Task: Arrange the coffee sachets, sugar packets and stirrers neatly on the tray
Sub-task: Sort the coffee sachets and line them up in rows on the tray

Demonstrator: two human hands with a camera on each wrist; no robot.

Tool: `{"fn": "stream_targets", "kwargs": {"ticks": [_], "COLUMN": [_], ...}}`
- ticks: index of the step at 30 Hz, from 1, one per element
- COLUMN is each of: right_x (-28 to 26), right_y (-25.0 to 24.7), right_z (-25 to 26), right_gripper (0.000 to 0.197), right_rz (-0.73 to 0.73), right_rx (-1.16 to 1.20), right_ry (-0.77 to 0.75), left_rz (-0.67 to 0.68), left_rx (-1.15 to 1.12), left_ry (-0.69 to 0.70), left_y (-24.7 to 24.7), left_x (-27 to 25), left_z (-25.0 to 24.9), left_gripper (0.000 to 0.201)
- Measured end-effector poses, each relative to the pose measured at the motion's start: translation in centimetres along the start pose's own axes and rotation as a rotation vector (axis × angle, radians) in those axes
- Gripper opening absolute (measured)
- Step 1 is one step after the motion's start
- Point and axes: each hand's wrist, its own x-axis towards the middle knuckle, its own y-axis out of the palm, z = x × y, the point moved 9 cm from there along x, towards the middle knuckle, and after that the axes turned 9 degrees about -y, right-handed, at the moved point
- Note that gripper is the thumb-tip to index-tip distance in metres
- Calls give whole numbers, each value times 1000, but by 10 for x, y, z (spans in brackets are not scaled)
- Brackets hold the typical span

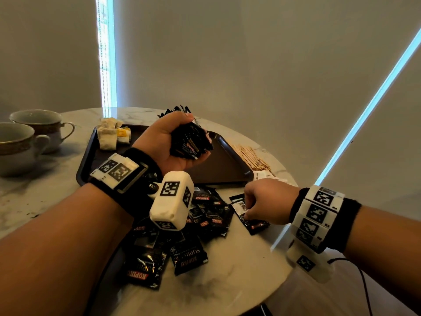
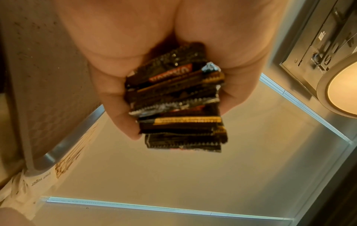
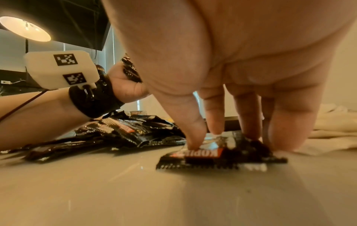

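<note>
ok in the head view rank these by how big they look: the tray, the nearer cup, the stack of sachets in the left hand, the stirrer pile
1. tray, largest, though partly hidden by the left hand
2. nearer cup, cut off by the frame edge
3. stack of sachets and stirrer pile: these look alike, so no ranking between them

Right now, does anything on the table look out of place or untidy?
Yes. Many loose coffee sachets lie in a messy, overlapping heap on the table, in front of the tray, not on it. The wooden stirrers also lie off the tray, beside its right edge.
</note>
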Motion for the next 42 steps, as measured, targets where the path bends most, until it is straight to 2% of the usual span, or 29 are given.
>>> {"fn": "stream_targets", "kwargs": {"ticks": [6,9,11,14,16,18,20,22,26,28,32,34,36,37,39,41,42], "right_x": [0,-3,-4,-7,-12,-14,-16,-13,-2,-1,-10,-15,-20,-22,-22,-22,-23], "right_y": [0,-5,-18,-54,-79,-97,-110,-112,-109,-108,-111,-118,-125,-126,-123,-117,-116], "right_z": [-5,-12,-21,-29,-22,-4,20,44,63,68,71,70,73,75,84,93,96], "right_gripper": [51,49,41,34,33,43,51,53,35,29,31,33,45,55,68,69,66], "right_rz": [-25,-52,-136,-399,-545,-565,-511,-460,-549,-544,-547,-640,-697,-688,-552,-434,-443], "right_rx": [136,221,342,720,1133,1555,1726,1680,1448,1293,1104,880,657,630,708,705,668], "right_ry": [78,97,102,48,-58,-207,-350,-418,-436,-442,-471,-462,-478,-514,-607,-683,-699], "left_rz": [2,-25,-46,-71,-57,-10,67,143,203,248,310,325,325,322,320,351,364], "left_rx": [21,27,30,44,69,91,102,119,75,52,41,32,25,35,75,94,93], "left_ry": [-18,-19,-23,-33,-49,-99,-160,-191,-130,-74,-56,-42,-31,-34,-55,-63,-64], "left_y": [3,1,-1,0,6,13,21,28,31,34,36,37,38,38,38,43,45], "left_x": [-2,-4,-4,-6,-9,-11,-14,-15,-15,-16,-18,-19,-21,-21,-22,-25,-25], "left_z": [2,2,3,3,5,11,19,25,20,13,8,7,6,6,9,12,14], "left_gripper": [42,42,42,36,27,35,54,60,43,38,44,42,33,31,39,42,41]}}
